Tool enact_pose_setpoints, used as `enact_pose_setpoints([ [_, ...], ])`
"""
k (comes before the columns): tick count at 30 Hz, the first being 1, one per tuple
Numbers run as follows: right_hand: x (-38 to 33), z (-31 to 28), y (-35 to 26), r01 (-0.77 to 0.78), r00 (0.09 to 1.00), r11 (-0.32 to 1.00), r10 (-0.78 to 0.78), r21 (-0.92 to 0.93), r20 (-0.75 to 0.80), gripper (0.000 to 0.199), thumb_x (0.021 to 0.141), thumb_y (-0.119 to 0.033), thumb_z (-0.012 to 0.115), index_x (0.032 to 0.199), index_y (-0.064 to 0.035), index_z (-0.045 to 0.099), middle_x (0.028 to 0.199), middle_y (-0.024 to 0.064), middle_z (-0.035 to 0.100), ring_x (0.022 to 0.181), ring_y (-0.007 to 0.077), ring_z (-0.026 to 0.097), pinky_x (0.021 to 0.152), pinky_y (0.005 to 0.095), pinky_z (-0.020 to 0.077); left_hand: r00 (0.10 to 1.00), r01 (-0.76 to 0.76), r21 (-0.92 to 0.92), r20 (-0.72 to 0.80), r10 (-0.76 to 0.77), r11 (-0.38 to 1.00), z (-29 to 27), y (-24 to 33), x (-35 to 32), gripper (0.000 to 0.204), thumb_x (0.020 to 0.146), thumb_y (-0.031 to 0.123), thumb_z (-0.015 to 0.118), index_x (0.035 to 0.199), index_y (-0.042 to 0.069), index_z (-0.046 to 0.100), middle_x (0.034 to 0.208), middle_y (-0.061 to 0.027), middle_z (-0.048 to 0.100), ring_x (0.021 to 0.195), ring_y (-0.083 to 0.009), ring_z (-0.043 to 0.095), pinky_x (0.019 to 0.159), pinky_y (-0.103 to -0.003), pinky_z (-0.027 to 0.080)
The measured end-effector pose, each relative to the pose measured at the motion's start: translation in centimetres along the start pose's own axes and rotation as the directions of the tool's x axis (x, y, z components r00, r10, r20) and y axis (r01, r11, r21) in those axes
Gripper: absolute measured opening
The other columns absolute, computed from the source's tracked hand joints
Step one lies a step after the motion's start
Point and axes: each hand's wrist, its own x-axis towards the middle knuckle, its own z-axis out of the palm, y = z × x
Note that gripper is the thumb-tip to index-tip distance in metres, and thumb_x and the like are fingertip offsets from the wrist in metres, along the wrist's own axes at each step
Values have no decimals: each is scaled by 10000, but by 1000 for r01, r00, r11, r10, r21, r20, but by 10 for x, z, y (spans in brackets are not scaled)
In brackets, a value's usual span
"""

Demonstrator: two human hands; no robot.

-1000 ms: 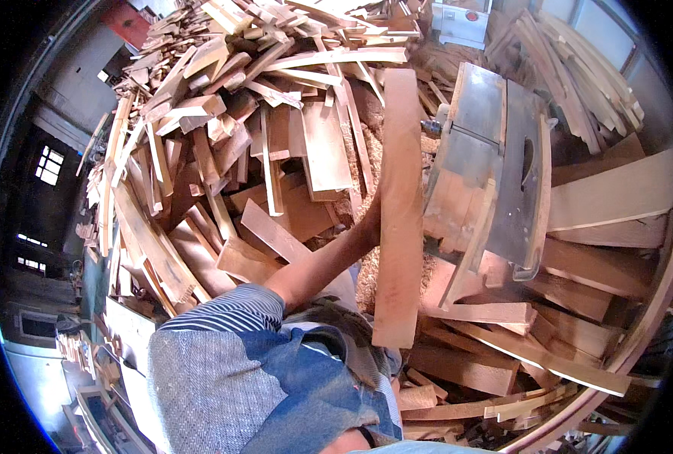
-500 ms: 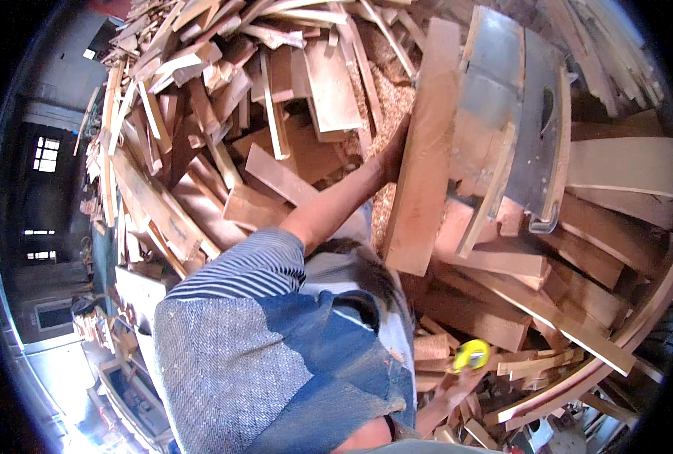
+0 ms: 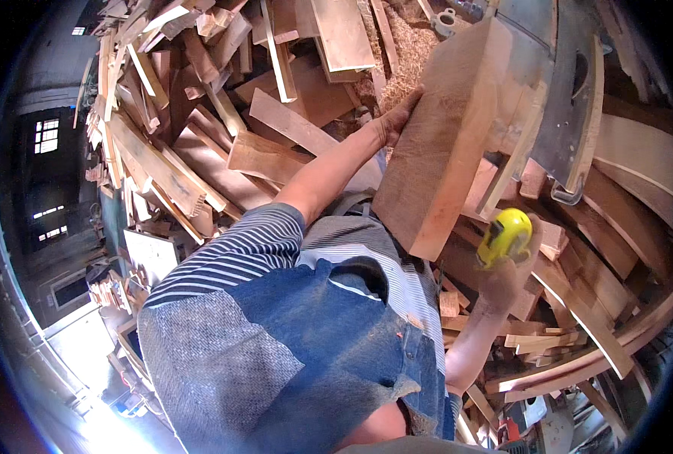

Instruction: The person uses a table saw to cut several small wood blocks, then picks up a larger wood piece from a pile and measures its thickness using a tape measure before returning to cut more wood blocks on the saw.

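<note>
A thick reddish-brown wooden plank (image 3: pixel 435 144) stands tilted before me, with a broad face and one long edge toward me. My left hand (image 3: pixel 398 121) grips its left side near the upper half, with some fingers hidden behind the wood. To the right of the plank's lower end, my right hand (image 3: pixel 507 281) is closed around a yellow tape measure (image 3: pixel 505 236), apart from the plank. Motion smears that hand a little. No drawn-out blade shows on the tape measure. Behind the plank is a grey metal machine table (image 3: pixel 524 72).
Offcuts (image 3: pixel 200 136) lie heaped at the left and far side. Wood shavings (image 3: pixel 406 57) fill a gap beside the machine. Curved boards (image 3: pixel 632 163) and stacked planks (image 3: pixel 579 318) crowd the right. A bright floor area (image 3: pixel 87 348) shows at the lower left.
My right hand has risen with the tape measure toward the plank's lower right. The plank has turned, showing more of its broad face, with my left hand still on its left side.
</note>
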Motion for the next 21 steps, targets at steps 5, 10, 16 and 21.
enact_pose_setpoints([
  [5, 16, 34, 5, -73, 996, 991, 78, -113, 32, 911, 677, -72, 919, 1452, -62, 440, 1263, 103, 633, 1110, 236, 677, 965, 371, 588, 997, 15, -16, -70, -16, 1000, -22, 1, 12, 880, 931, 732, 584, 1521, 82, 516, 1464, -133, 610, 1284, -267, 637, 1133, -455, 486],
  [10, 26, 37, 16, 7, 999, 978, 1, -210, 35, 856, 666, 43, 910, 1393, -90, 478, 1247, 111, 634, 1116, 224, 669, 973, 358, 582, 994, 23, -32, -103, -26, 999, -20, 1, 10, 901, 917, 746, 589, 1523, 83, 516, 1463, -138, 609, 1273, -265, 646, 1116, -457, 503],
  [16, 36, 69, 18, 289, 957, 793, -233, -537, 171, 732, 696, 14, 913, 1323, -59, 543, 1297, 131, 631, 1145, 234, 660, 973, 357, 564, 993, 64, -30, -98, -66, 998, -28, 0, 14, 889, 897, 750, 615, 1490, 90, 558, 1406, -128, 655, 1220, -258, 675, 1095, -464, 522],
  [21, 52, 59, 27, 564, 821, 561, -304, -606, 483, 635, 702, -23, 904, 1259, -53, 601, 1128, 166, 704, 1055, 337, 702, 904, 397, 566, 988, 76, -10, -132, -76, 997, -32, -4, 18, 913, 891, 767, 603, 1496, 84, 550, 1426, -144, 637, 1246, -269, 661, 1103, -465, 514],
])
